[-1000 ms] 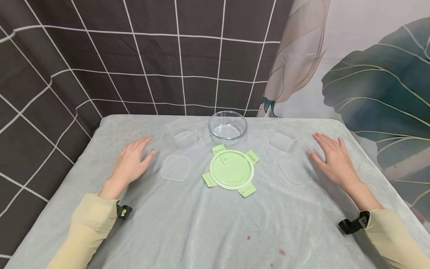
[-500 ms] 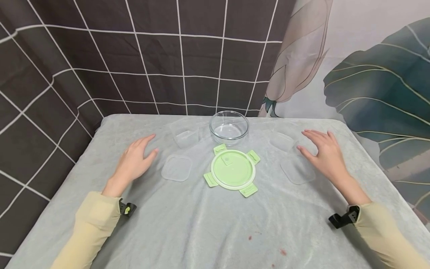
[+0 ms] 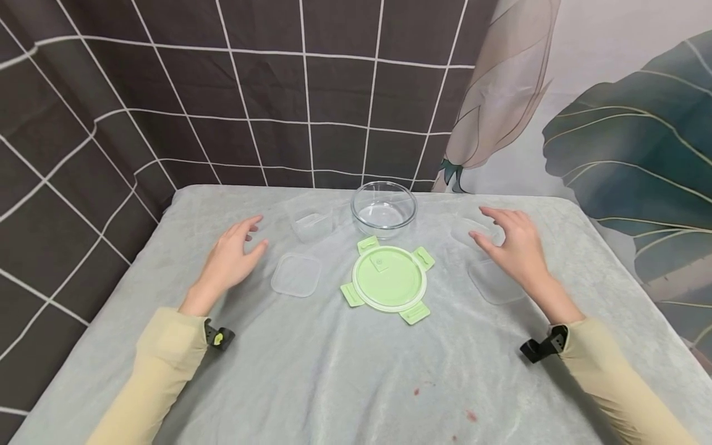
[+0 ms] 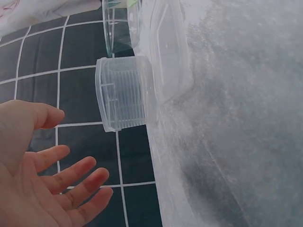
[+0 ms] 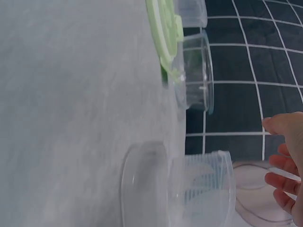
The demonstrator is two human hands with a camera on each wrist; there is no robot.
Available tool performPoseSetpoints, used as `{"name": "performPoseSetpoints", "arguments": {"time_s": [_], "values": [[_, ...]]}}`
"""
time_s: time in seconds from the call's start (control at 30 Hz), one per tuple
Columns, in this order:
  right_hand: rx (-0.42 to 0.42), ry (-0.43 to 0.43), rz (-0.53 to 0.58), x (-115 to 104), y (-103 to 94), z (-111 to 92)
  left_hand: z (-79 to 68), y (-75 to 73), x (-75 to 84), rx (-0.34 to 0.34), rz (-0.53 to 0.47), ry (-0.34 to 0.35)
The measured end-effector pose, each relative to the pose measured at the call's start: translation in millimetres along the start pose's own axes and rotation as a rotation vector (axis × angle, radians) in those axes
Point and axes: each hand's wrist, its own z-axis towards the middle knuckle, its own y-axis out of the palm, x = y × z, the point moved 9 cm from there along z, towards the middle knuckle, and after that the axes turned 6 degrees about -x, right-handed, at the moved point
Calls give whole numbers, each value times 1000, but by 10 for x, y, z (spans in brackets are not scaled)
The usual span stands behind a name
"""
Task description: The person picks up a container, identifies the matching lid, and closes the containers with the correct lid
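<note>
My left hand [image 3: 232, 254] hovers over the cloth, fingers relaxed and holding nothing. Nearest to it are a clear square lid [image 3: 296, 275] and, behind that, a clear ribbed plastic container [image 4: 124, 94]. My right hand [image 3: 517, 247] is raised with thumb and fingers spread apart, nothing between them. Below and beside it sit another clear lid [image 3: 494, 283] and a second clear plastic container [image 5: 203, 189], partly behind the fingers in the head view. Between the hands stand a round glass bowl [image 3: 384, 210] and, in front of it, a round green lid [image 3: 389, 279] with its flaps spread out.
A grey cloth [image 3: 356, 377] covers the table, with small reddish marks near the front. Behind hangs a dark curtain [image 3: 278, 93] with a white grid. A leaf-patterned drape [image 3: 639, 148] hangs at the right.
My right hand has moved left and slightly up, toward the right-hand container. My left hand has shifted a little rightward and up. The containers and lids stay put.
</note>
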Motion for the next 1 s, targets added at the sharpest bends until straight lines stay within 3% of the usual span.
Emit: {"name": "performPoseSetpoints", "arguments": {"time_s": [0.17, 0.63, 1.0], "values": [[-11, 7, 28, -84, 91, 84, 35, -29, 7, 27, -32, 12], [-55, -50, 69, -441, 402, 326, 143, -36, 50, 9, -68, -13], [-114, -61, 163, -772, 738, 399, 230, 102, 4, -40, -151, -2]]}}
